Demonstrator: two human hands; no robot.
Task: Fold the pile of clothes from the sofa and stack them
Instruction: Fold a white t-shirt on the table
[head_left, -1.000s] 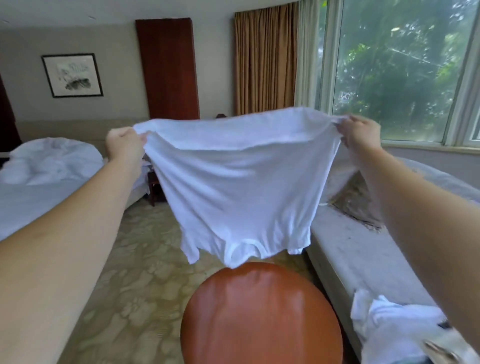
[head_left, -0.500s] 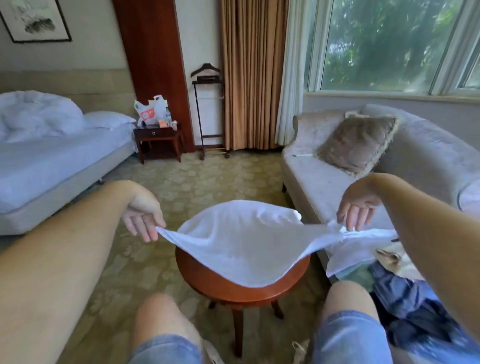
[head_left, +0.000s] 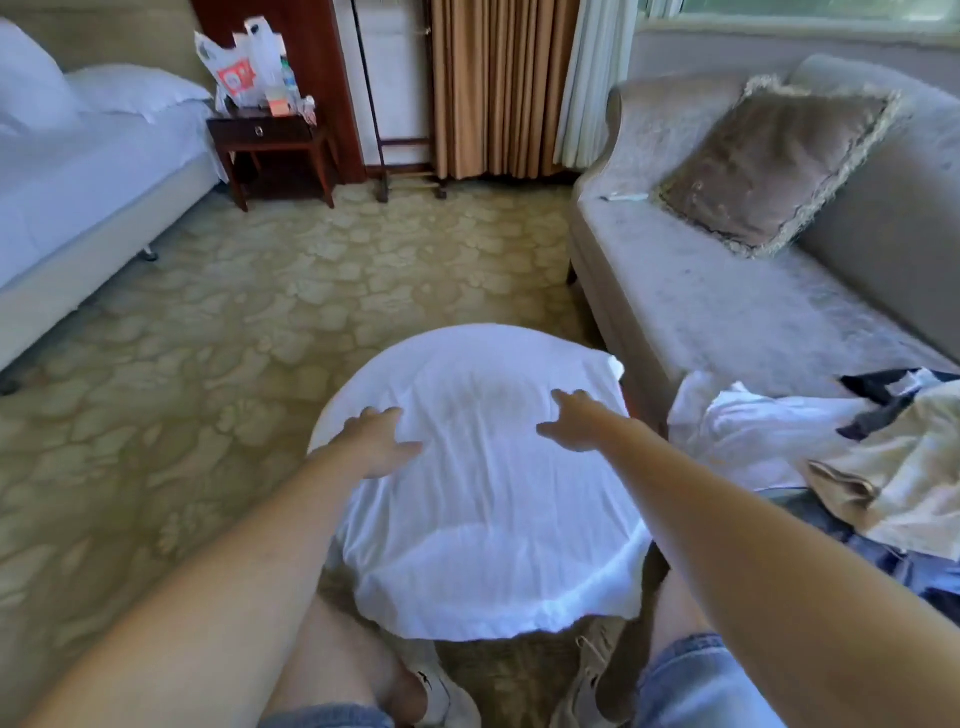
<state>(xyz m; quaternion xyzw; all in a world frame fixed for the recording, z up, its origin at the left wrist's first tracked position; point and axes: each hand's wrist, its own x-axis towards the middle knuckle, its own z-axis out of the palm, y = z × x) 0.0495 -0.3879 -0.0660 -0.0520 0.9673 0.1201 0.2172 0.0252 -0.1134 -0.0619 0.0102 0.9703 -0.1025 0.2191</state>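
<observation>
A white T-shirt (head_left: 483, 525) lies spread flat over the small round table in front of my knees, covering its top completely and hanging over the near edge. My left hand (head_left: 376, 441) rests flat on the shirt's left side with straight fingers. My right hand (head_left: 576, 421) lies flat on its right side, fingers spread. On the sofa seat (head_left: 727, 322) to my right sits the pile of clothes (head_left: 810, 447): white, cream, dark and blue garments in a heap.
A brown fringed cushion (head_left: 769, 166) leans on the sofa back. A bed (head_left: 78, 171) stands at the left, a dark nightstand (head_left: 270, 140) with bags behind it. Patterned carpet (head_left: 260, 332) lies between. My knees and shoes flank the table.
The shirt went from held up in the air by its corners to lying spread over the table. Both hands let go of the fabric and now rest flat on it.
</observation>
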